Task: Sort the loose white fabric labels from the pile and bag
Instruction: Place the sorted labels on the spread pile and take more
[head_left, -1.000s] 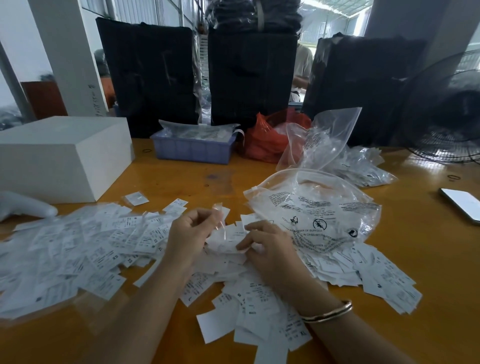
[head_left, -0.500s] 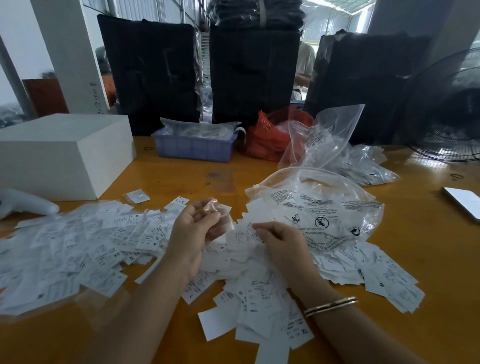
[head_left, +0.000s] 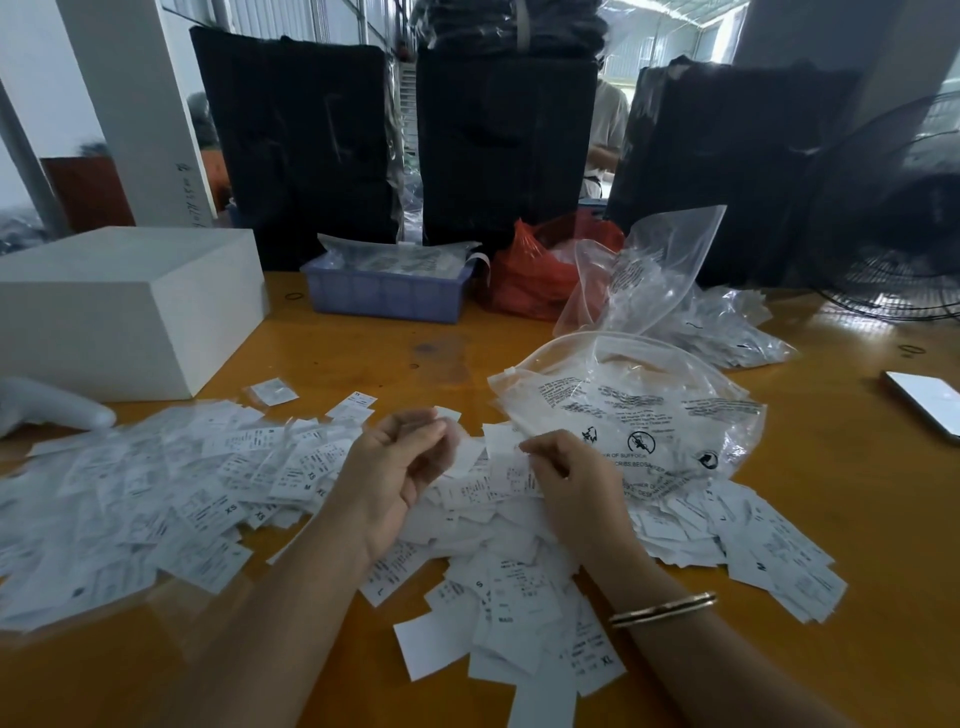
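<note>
Loose white fabric labels (head_left: 498, 587) lie heaped in the middle of the orange table, under and between both hands. A wider spread of labels (head_left: 156, 493) covers the table to the left. My left hand (head_left: 400, 467) hovers above the heap with its fingers curled, pinching a small clear packet with a white label at the fingertips. My right hand (head_left: 576, 483) rests on the heap and pinches a label at its top edge. A clear printed plastic bag (head_left: 639, 410) lies just right of my right hand, over more labels.
A white box (head_left: 119, 306) stands at the left with a white handheld device (head_left: 47, 410) beside it. A blue tray (head_left: 384, 291), a red bag (head_left: 540, 270) and clear bags (head_left: 654, 270) sit behind. A phone (head_left: 924, 400) lies at the right edge, near a fan (head_left: 893, 218).
My left hand has lifted off the heap and turned, raising its small packet. My right hand has slid up the heap towards the printed bag and pinched a label.
</note>
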